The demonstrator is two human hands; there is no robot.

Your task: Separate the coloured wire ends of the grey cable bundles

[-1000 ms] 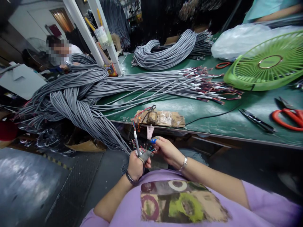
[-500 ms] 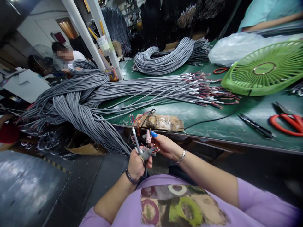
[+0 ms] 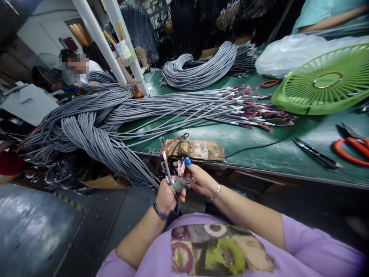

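Note:
My left hand [image 3: 166, 198] is closed around several grey cables [image 3: 168, 168]. Their stripped ends show thin coloured wires [image 3: 162, 143] on top and more coloured wires [image 3: 189, 180] fanning to the right. Grey material wraps the fingers of this hand. Just right of it, my right hand [image 3: 202, 180] is bent in a pinch, with a blue cover on the thumb tip. A small pale pink clip [image 3: 181, 168] sits against that thumb, above the wire ends. The right fingers are mostly hidden behind the clip and wires.
A wooden block [image 3: 203, 149] lies at the edge of the green table [image 3: 245, 142]. Long grey cable bundles [image 3: 161, 102] spread behind and hang off the left side. Black snips [image 3: 315, 152], red-handled scissors [image 3: 350, 148] and a green fan [image 3: 325, 80] are on the right. Two other people are further back.
My right thumb has risen slightly and turned more upright beside the clip. The clip tilts a little and sits lower, closer to the wires. My left hand keeps its grip.

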